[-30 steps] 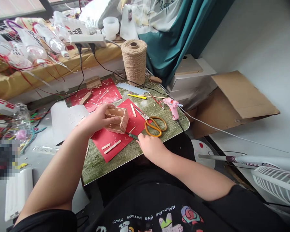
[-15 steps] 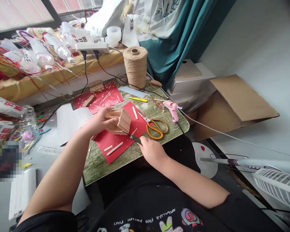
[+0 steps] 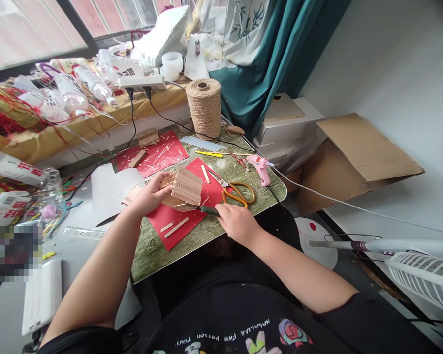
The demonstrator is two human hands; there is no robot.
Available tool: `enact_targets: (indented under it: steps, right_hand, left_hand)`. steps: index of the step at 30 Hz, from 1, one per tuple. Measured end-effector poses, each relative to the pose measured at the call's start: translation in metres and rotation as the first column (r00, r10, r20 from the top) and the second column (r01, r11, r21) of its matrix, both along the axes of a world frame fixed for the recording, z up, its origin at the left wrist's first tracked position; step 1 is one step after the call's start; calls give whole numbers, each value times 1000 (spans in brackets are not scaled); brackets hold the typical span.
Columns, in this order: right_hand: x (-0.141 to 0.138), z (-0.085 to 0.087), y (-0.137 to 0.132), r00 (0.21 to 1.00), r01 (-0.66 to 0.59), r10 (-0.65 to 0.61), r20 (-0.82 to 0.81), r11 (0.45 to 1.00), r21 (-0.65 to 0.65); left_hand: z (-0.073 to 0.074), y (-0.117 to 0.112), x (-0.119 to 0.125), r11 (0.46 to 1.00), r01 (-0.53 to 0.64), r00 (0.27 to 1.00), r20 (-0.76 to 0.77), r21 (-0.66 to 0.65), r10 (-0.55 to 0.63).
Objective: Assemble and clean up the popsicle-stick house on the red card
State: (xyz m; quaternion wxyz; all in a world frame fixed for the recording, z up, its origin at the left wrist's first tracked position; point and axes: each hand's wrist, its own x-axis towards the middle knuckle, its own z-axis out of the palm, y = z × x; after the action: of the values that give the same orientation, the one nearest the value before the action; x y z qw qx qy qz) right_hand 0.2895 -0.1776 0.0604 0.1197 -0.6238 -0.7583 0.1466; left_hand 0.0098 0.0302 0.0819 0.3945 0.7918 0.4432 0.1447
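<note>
My left hand [image 3: 153,194] grips a small craft-stick structure [image 3: 187,186] with a slatted face, fingers and thumb closed round its left side. In my right hand [image 3: 238,221] are pliers [image 3: 208,210] with dark green handles, their tip against the structure's lower edge. Under both lies a red sheet [image 3: 173,240] with loose craft sticks [image 3: 176,227] on it. Scissors [image 3: 239,193] with orange-brown handles lie just beyond my right hand. What the pliers' jaws close on is too small to tell.
A pink glue gun [image 3: 260,169] sits at the table's right edge. Behind stand a twine spool [image 3: 204,108] and a second red sheet [image 3: 162,152] with wood scraps. A power strip [image 3: 142,82] rests on the cluttered sill. An open cardboard box [image 3: 354,162] is at right.
The structure has turned in my left hand, so its slatted face shows more broadly. My right hand has shifted slightly right with the pliers still at the lower edge. The view has tilted slightly.
</note>
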Motion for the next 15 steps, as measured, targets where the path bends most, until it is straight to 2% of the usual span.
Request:
enact_targets:
  steps: [5, 8, 12, 15]
  right_hand:
    - [13, 41, 10, 1000, 4, -1, 15, 979, -205]
    - [13, 69, 12, 994, 29, -1, 110, 969, -246]
    - [-4, 103, 9, 966, 76, -1, 258, 957, -279]
    - [-20, 120, 8, 959, 133, -43, 281, 941, -311]
  left_hand:
    - [-3, -3, 0, 996, -82, 995, -46, 31, 84]
    - [2, -6, 5, 995, -83, 994, -69, 61, 87]
    - [12, -9, 16, 982, -79, 990, -106, 170, 98]
    - [19, -14, 26, 971, -101, 982, -135, 218, 133]
